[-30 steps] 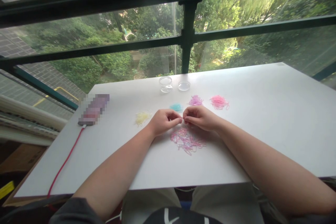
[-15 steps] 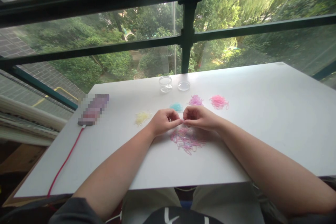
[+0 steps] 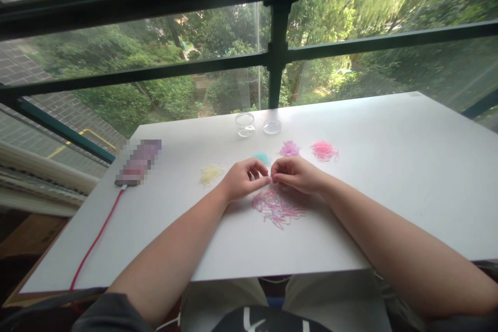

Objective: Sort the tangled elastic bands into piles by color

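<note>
Above a mixed pile of thin rubber bands (image 3: 278,210) in pink, purple and pale shades, my two hands meet almost fingertip to fingertip. My left hand (image 3: 244,180) has its thumb stretched out and a small gap between thumb and curled fingers. Thumb and index finger are pinched together on my right hand (image 3: 298,174); anything between them is too small to make out. Just beyond the hands lie a blue pile (image 3: 262,158) and a purple pile (image 3: 290,148). A pink pile (image 3: 324,151) is farther right, and a pale yellow pile (image 3: 210,174) lies left of my left hand.
Two clear round plastic containers, a taller one (image 3: 245,125) and a shallow one (image 3: 272,127), stand near the far edge of the white table (image 3: 389,176). At left lies a blurred-out phone (image 3: 139,162) with a red cable (image 3: 97,238). Windows border the table's far side.
My left index finger has lifted a little away from the thumb, and the fingertips of both hands have parted slightly. The piles look the same.
</note>
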The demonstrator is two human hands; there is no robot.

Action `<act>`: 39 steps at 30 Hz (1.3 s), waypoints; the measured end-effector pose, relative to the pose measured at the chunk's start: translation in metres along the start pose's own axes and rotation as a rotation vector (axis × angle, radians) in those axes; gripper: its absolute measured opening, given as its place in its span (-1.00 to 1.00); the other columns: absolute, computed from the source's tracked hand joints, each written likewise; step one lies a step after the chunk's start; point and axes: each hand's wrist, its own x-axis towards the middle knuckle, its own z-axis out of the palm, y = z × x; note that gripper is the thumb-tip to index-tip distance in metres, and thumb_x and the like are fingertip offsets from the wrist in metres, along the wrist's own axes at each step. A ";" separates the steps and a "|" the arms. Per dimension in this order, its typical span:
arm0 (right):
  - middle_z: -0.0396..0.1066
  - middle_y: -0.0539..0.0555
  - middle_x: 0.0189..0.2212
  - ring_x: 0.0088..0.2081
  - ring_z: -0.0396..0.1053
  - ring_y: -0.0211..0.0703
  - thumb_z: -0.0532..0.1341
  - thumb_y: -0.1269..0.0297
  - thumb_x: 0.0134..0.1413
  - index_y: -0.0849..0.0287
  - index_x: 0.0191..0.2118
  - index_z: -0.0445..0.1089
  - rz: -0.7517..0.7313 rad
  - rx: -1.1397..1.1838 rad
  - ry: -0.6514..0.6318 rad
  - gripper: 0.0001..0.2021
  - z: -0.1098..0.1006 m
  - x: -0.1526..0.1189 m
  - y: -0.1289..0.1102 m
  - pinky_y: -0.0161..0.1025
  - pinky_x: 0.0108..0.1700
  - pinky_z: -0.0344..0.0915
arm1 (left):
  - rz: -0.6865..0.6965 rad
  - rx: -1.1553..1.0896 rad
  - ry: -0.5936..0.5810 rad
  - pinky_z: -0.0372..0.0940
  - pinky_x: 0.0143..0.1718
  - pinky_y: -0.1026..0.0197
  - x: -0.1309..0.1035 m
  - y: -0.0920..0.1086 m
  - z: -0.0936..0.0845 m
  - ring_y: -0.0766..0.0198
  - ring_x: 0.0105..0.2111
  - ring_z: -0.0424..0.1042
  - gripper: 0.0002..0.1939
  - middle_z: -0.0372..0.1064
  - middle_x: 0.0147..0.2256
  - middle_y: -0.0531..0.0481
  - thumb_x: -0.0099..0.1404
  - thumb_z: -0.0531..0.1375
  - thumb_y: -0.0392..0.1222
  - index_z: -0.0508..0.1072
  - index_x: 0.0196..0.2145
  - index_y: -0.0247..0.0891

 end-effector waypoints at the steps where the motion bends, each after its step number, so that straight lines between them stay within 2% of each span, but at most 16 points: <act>1: 0.31 -0.06 -0.61 -0.59 0.24 -0.33 0.19 0.34 0.01 0.21 -0.41 0.32 0.000 0.002 0.001 -0.94 0.000 0.000 0.000 -0.37 -0.55 0.14 | 0.003 0.004 -0.002 0.17 -0.52 0.37 0.000 0.000 0.000 0.44 -0.55 0.26 -0.72 0.43 -0.44 0.00 0.09 0.28 -0.06 0.46 -0.32 -0.32; 7: 0.32 -0.05 -0.61 -0.59 0.25 -0.33 0.19 0.35 -0.01 0.21 -0.41 0.33 0.000 -0.010 0.019 -0.95 0.000 0.001 0.001 -0.37 -0.55 0.14 | -0.015 0.051 -0.008 0.14 -0.53 0.36 0.000 0.001 0.000 0.44 -0.57 0.22 -0.76 0.43 -0.48 -0.01 0.14 0.24 -0.09 0.54 -0.33 -0.33; 15: 0.31 -0.07 -0.66 -0.65 0.26 -0.34 0.21 0.33 -0.03 0.22 -0.41 0.34 0.042 0.017 0.044 -0.93 -0.002 0.000 0.000 -0.38 -0.59 0.15 | -0.038 0.027 -0.005 0.12 -0.54 0.38 0.000 0.004 0.000 0.44 -0.57 0.21 -0.76 0.40 -0.50 0.01 0.14 0.23 -0.07 0.49 -0.40 -0.35; 26: 0.32 -0.05 -0.63 -0.60 0.25 -0.33 0.18 0.36 -0.03 0.22 -0.42 0.33 0.029 -0.068 0.072 -0.96 -0.006 -0.001 -0.002 -0.38 -0.57 0.13 | -0.051 0.012 -0.003 0.12 -0.54 0.37 0.000 0.002 0.000 0.45 -0.57 0.19 -0.75 0.37 -0.52 0.03 0.13 0.23 -0.07 0.48 -0.40 -0.35; 34: 0.34 -0.03 -0.62 -0.58 0.27 -0.29 0.19 0.36 -0.06 0.21 -0.44 0.33 0.023 -0.097 0.163 -0.95 -0.016 -0.001 0.001 -0.35 -0.54 0.17 | -0.042 -0.001 0.002 0.15 -0.52 0.37 0.000 -0.002 -0.001 0.43 -0.56 0.22 -0.77 0.36 -0.51 0.02 0.15 0.22 -0.09 0.46 -0.41 -0.35; 36: 0.34 -0.02 -0.61 -0.57 0.28 -0.29 0.20 0.36 -0.06 0.22 -0.44 0.33 0.017 -0.102 0.159 -0.95 -0.015 -0.001 0.001 -0.35 -0.53 0.17 | -0.030 0.005 0.013 0.17 -0.51 0.37 0.000 -0.001 -0.001 0.43 -0.55 0.24 -0.78 0.38 -0.50 0.02 0.15 0.22 -0.09 0.45 -0.39 -0.34; 39: 0.33 -0.03 -0.61 -0.56 0.27 -0.30 0.20 0.35 -0.05 0.22 -0.44 0.34 -0.005 -0.117 0.133 -0.95 -0.012 -0.001 0.000 -0.35 -0.51 0.17 | 0.000 -0.005 0.027 0.22 -0.47 0.37 0.000 0.000 0.000 0.41 -0.49 0.31 -0.74 0.44 -0.38 -0.02 0.13 0.25 -0.09 0.44 -0.27 -0.32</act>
